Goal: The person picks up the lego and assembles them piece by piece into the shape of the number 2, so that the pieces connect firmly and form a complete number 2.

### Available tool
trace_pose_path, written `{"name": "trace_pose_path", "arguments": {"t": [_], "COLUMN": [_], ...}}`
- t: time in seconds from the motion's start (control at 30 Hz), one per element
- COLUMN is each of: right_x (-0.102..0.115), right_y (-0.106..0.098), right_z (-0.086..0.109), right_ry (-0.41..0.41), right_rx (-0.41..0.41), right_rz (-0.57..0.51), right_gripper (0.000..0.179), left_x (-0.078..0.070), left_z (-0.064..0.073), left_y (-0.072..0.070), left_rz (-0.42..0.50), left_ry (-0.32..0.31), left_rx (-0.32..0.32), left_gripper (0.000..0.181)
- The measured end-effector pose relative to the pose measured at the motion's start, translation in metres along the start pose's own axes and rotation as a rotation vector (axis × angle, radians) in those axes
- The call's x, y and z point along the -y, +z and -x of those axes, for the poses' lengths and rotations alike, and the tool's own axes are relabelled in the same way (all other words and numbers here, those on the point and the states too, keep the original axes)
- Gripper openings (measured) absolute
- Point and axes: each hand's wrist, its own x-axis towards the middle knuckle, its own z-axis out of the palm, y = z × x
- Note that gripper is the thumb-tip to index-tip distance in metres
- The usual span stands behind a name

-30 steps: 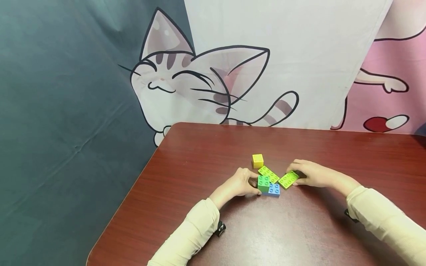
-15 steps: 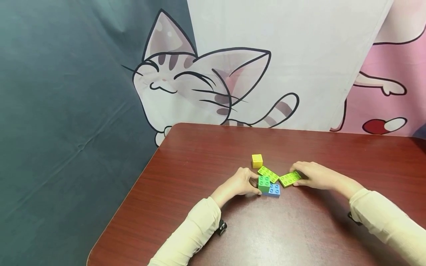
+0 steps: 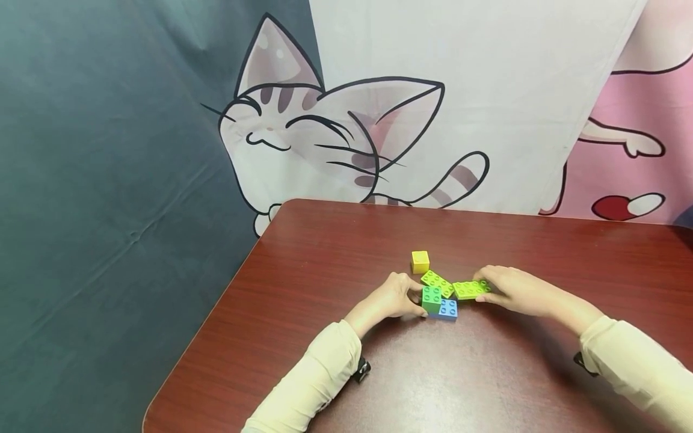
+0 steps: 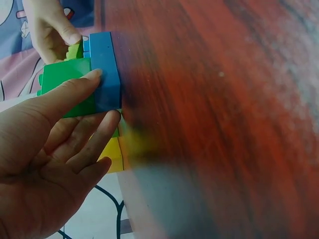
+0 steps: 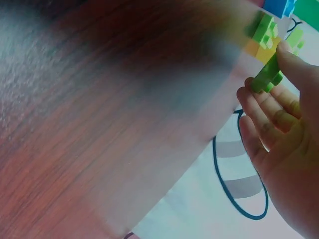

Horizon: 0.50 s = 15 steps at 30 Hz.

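Green-and-blue stack (image 3: pixel 437 304) is gripped by left fingers (image 4: pixel 97 142); right fingers (image 5: pixel 256 111) pinch a lime brick (image 3: pixel 468 290).

Blue brick (image 4: pixel 103 62): its base faces the table (image 4: pixel 214 109); whether it touches, I can't tell.
Green block (image 4: pixel 62 77): seated on the blue brick's studs, leaving some bare at one end.
Left hand (image 4: pixel 45 164): pinching that pair, thumb across the green block, its tip on the blue brick.
Right hand (image 4: pixel 50 25): past the blue brick's bare-studded end, thumb on a lime brick (image 4: pixel 75 51).
Yellow block (image 4: pixel 114 154): beyond the blue brick's opposite end, partly hidden behind fingers.
Printed cloth (image 4: pixel 12 84): behind the blue brick.
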Motion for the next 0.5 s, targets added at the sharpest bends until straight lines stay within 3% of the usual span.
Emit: {"name": "trace_pose_path", "arguments": {"t": [0.3,0.5], "right_x": [0.019,0.032], "right_y": [-0.006,-0.008], "right_z": [-0.005,-0.014], "right_ry": [0.054,0.033], "right_rx": [0.004,0.010], "right_rz": [0.023,0.027], "right_gripper": [0.026,0.026], "left_x": [0.000,0.001], "left_z": [0.000,0.000], "left_y": [0.001,0.001], "left_rz": [0.044,0.025], "left_ry": [-0.025,-0.018], "left_rx": [0.005,0.004], "left_gripper": [0.050,0.049]}}
